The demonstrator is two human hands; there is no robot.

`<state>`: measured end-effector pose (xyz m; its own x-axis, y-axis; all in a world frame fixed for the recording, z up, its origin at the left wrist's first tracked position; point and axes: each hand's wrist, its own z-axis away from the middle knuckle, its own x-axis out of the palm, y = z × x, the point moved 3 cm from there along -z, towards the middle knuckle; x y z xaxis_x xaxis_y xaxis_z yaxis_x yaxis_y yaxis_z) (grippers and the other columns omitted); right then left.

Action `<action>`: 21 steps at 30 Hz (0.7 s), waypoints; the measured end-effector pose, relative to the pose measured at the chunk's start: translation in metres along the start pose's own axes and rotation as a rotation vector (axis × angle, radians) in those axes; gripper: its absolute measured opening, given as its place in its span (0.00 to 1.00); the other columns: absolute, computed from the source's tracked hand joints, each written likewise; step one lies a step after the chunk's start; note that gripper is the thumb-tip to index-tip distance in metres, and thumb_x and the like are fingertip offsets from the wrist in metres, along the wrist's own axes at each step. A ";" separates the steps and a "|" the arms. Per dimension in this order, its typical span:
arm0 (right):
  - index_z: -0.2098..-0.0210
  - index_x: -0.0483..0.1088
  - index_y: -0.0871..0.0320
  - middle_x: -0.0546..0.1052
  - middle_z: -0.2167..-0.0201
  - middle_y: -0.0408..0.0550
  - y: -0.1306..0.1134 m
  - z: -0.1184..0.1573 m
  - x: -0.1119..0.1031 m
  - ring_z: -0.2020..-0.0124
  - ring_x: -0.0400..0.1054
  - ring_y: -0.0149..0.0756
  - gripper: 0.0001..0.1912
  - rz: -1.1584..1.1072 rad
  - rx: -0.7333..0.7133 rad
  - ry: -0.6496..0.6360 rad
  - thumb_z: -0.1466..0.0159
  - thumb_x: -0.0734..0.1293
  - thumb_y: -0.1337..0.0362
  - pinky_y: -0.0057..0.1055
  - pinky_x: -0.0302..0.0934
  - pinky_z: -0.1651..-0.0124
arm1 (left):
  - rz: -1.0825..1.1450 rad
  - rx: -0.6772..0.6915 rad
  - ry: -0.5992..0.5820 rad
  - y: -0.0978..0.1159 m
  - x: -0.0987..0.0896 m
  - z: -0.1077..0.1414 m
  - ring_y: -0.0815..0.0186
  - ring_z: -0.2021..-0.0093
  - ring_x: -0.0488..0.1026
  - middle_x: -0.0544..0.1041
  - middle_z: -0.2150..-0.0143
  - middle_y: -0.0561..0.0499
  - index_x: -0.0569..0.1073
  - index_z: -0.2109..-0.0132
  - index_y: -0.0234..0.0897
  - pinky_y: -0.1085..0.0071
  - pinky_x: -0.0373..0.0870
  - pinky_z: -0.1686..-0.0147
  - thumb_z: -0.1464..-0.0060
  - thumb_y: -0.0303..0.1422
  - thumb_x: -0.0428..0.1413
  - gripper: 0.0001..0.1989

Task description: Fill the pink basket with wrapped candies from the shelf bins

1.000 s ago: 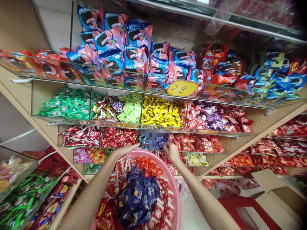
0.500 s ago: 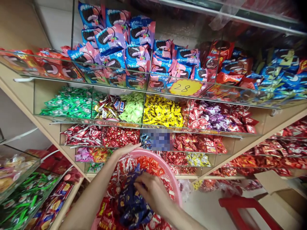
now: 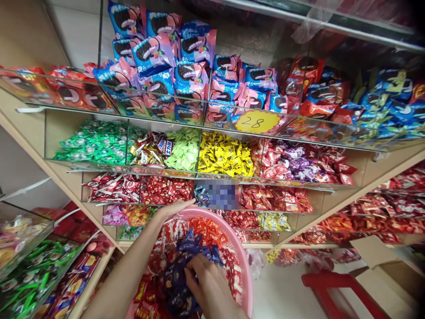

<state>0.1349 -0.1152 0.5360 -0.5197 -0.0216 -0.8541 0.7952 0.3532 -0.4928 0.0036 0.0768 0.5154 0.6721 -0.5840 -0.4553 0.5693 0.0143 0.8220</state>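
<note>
A pink plastic basket, filled with wrapped candies, stands in front of the shelves. My left hand lies at its far left rim, gripping the edge, with its fingertips close to the shelf front. Inside the basket, my right hand is bent down into a heap of dark blue wrapped candies. Its fingers curl around some of them, and the fingertips are partly hidden. Around the blue heap lie orange-red candies and red-and-white candies.
Shelf bins ahead hold green candies, yellow candies and red candies. Above them are blue-pink cookie packs and a yellow tag marked 28. A red frame and cardboard box stand at lower right.
My right hand has shifted lower and nearer to me across the blue candies, uncovering more of the heap behind it. The left hand stays at the basket rim.
</note>
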 end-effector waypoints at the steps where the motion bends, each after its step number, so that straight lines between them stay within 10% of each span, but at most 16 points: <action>1: 0.69 0.66 0.54 0.74 0.69 0.41 0.001 0.000 0.003 0.72 0.68 0.32 0.03 0.028 -0.004 0.002 0.40 0.62 0.68 0.27 0.48 0.72 | -0.010 -0.005 0.008 -0.001 0.000 -0.001 0.56 0.48 0.65 0.74 0.51 0.52 0.75 0.54 0.43 0.64 0.51 0.44 0.52 0.59 0.41 0.33; 21: 0.70 0.64 0.53 0.72 0.71 0.39 -0.002 0.006 0.011 0.74 0.68 0.32 0.03 0.079 -0.036 0.027 0.41 0.63 0.68 0.29 0.45 0.74 | -0.058 -0.037 0.023 0.000 -0.001 -0.001 0.55 0.48 0.66 0.74 0.51 0.52 0.74 0.52 0.43 0.66 0.55 0.46 0.53 0.61 0.40 0.35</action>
<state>0.1298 -0.1218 0.5268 -0.4645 0.0330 -0.8849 0.8227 0.3858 -0.4175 0.0030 0.0786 0.5153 0.6479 -0.5656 -0.5103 0.6246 0.0110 0.7809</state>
